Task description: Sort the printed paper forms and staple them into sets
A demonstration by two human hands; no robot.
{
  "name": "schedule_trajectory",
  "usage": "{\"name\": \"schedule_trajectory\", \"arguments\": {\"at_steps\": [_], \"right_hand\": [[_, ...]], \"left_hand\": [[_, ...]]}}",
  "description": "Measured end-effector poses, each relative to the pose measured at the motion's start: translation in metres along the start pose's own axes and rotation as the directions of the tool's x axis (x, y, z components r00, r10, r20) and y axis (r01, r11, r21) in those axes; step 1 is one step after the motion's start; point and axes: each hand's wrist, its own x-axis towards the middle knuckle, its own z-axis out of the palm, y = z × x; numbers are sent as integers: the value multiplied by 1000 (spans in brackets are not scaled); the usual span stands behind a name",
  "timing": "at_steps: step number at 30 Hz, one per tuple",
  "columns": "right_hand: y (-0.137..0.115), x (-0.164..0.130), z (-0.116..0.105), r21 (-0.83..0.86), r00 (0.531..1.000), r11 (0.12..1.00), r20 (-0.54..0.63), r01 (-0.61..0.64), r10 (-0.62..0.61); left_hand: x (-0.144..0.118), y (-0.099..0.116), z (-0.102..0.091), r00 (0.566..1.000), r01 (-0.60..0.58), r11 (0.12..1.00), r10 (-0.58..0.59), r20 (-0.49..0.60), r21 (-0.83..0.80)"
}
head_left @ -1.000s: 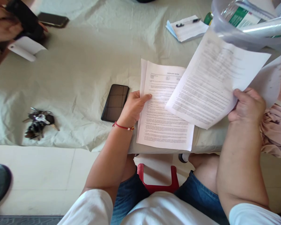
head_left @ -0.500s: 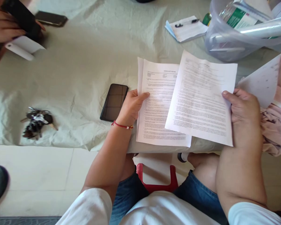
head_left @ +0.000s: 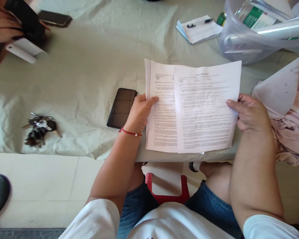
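My left hand (head_left: pixel 144 109) is closed on the left edge of some printed sheets (head_left: pixel 163 122), its thumb lying on top. At least two sheets show at that edge. My right hand (head_left: pixel 250 111) pinches the right edge of another printed sheet (head_left: pixel 204 113). This sheet stands nearly upright in view and overlaps the right part of the left-hand sheets, hiding some of their text. Just left of my left hand a black smartphone (head_left: pixel 122 108) lies on the cloth-covered table (head_left: pixel 89 66).
A bunch of keys (head_left: pixel 41 129) lies at the front left. At the back right are a notepad with a pen (head_left: pixel 200 30) and a clear plastic tub (head_left: pixel 244 53) of items. Pink fabric (head_left: pixel 291 132) lies at right. Another person's hand (head_left: pixel 5 26) holds a black object near a phone (head_left: pixel 54 18).
My right hand has moved left and turned its sheet straighter, so it now covers more of the left-hand sheets. My left hand has stayed in place.
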Motion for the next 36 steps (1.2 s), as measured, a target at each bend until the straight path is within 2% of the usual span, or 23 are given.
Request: {"name": "schedule_trajectory", "arguments": {"at_steps": [6, 8, 11, 17, 23, 28, 32, 36], "right_hand": [[2, 1, 5, 48, 999, 998, -44, 30, -28], [1, -2, 8, 59, 999, 998, -31, 24, -23], [-1, -9, 14, 42, 998, 998, 36, -48, 46], [-6, -19, 26, -70, 980, 986, 120, -151, 159], [-7, -21, 24, -66, 980, 990, 146, -124, 133], [-6, -18, 18, -78, 992, 994, 91, -76, 83], [-3, -14, 14, -75, 994, 996, 96, -52, 59], [0, -12, 13, -81, 993, 995, 94, -62, 70]], "left_hand": [[1, -1, 1, 1000, -1, 1000, 1, -17, 2], [1, -2, 2, 1000, 15, 1000, -16, -22, -20], [0, -6, 5, 999, 53, 997, -53, -10, -52], [-4, -12, 12, 990, 114, 991, -107, 92, -76], [-4, -11, 9, 977, 153, 987, -143, 157, -52], [0, -10, 5, 984, 127, 991, -119, 129, -52], [3, -12, 4, 991, 107, 993, -103, 85, -48], [3, -13, 4, 998, 58, 998, -58, -3, -20]]}}
